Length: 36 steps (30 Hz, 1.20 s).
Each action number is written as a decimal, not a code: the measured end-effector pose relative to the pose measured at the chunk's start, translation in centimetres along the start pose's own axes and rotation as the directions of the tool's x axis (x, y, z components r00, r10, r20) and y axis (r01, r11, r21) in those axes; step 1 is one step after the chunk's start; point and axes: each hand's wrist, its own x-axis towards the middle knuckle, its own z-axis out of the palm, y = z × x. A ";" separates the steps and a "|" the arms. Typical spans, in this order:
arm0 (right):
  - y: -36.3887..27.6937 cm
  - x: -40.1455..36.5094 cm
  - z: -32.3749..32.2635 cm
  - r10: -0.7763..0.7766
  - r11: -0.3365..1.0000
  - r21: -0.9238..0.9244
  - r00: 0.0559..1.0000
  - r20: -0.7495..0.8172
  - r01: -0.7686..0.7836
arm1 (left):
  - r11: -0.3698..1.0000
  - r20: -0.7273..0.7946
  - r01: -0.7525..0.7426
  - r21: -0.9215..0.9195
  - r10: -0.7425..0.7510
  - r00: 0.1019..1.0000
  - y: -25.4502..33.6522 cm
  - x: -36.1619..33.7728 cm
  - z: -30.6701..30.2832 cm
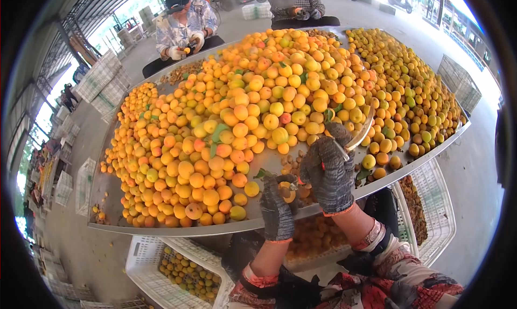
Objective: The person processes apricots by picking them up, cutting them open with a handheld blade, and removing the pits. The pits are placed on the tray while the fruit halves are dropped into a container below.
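My left hand [277, 211], in a dark grey knitted glove with an orange cuff, is closed at the metal table's near edge. It pinches an apricot [287, 192] at its fingertips, partly hidden by the glove. Just right of it, my right hand [329, 174], in a matching glove, is wrapped around a curved, pale, knife-like tool [363, 132] that points up and away. The fingers hide part of this tool. Beyond both hands a large heap of orange-yellow apricots [253, 115] covers the metal table [272, 161]. Small brown pits [291, 162] lie in front of the heap.
Smaller, darker fruit [414, 93] are heaped on the table's right side. White plastic crates [146, 255] with fruit stand below the near edge, another crate [439, 201] to the right. Across the table sit two people, one in a patterned shirt [186, 26]. Crates are stacked [102, 80] at left.
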 end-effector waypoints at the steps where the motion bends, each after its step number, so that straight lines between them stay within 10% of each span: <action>1: -0.1 -0.4 -0.3 0.084 0.990 0.112 0.996 0.012 -0.085 | 0.980 0.050 -0.093 0.177 0.085 0.995 0.2 -0.2 0.0; 6: 5.1 -0.2 -3.2 -0.109 0.983 -0.142 0.993 0.051 0.115 | 0.797 0.120 -0.339 0.499 0.324 0.938 -3.6 0.6 -1.6; 8: 4.4 0.6 -2.3 -0.116 0.976 -0.184 0.993 0.020 0.117 | 0.381 0.314 -0.538 0.752 0.511 0.800 -2.8 0.6 -1.7; 9: 3.1 0.8 -1.1 0.109 0.979 0.183 0.991 -0.077 -0.093 | 0.379 0.319 -0.543 0.749 0.513 0.797 -2.7 1.0 -1.5; 11: 2.5 1.3 -0.4 0.351 0.807 0.530 0.934 -0.073 -0.262 | 0.955 0.039 -0.047 0.293 0.037 0.999 -2.8 1.8 -1.0; 14: 4.3 2.1 -1.1 0.474 0.749 0.605 0.856 -0.206 -0.270 | 0.961 -0.155 0.213 -0.178 -0.241 0.958 -2.6 2.8 -0.1; 17: 5.2 2.5 -1.9 0.718 0.483 0.806 0.681 -0.143 -0.341 | 0.940 -0.231 0.332 -0.082 -0.342 0.911 -0.3 1.8 1.2; 24: 1.6 3.8 -3.2 0.405 0.762 0.491 0.903 0.146 -0.421 | 0.930 -0.029 0.334 -0.152 -0.342 0.939 -1.6 2.6 -0.4; 25: 0.3 3.8 -2.8 0.495 0.869 -0.113 0.846 0.199 -0.482 | 0.916 -0.009 0.372 -0.149 -0.378 0.926 -0.4 2.4 0.1; 26: -0.4 3.9 -2.7 0.593 0.654 -0.676 0.785 0.180 -0.339 | 0.900 0.011 0.411 -0.147 -0.414 0.910 0.2 2.3 0.3; 27: 1.0 3.1 -3.2 0.398 0.858 -0.503 0.748 0.531 -0.100 | 0.900 0.007 0.408 -0.153 -0.412 0.911 -0.1 2.2 0.4; 28: 1.3 2.7 -4.2 0.398 0.859 -0.502 0.743 0.538 -0.097 | 0.922 -0.025 0.377 -0.088 -0.380 0.924 -0.5 2.2 0.7; 30: -0.4 1.5 -4.4 0.301 0.526 -0.629 0.566 0.767 0.573 | 0.941 -0.067 0.338 -0.028 -0.339 0.938 -0.5 1.8 0.8; 33: -0.2 1.8 -5.8 0.408 0.627 -0.673 0.571 0.712 0.392 | 0.832 0.109 -0.055 0.552 -0.006 0.994 -2.5 1.6 -0.1; 36: 0.0 1.3 -6.5 0.293 0.583 -0.627 0.586 0.756 0.517 | 0.687 0.347 -0.424 0.591 0.257 0.902 -5.3 1.0 -1.2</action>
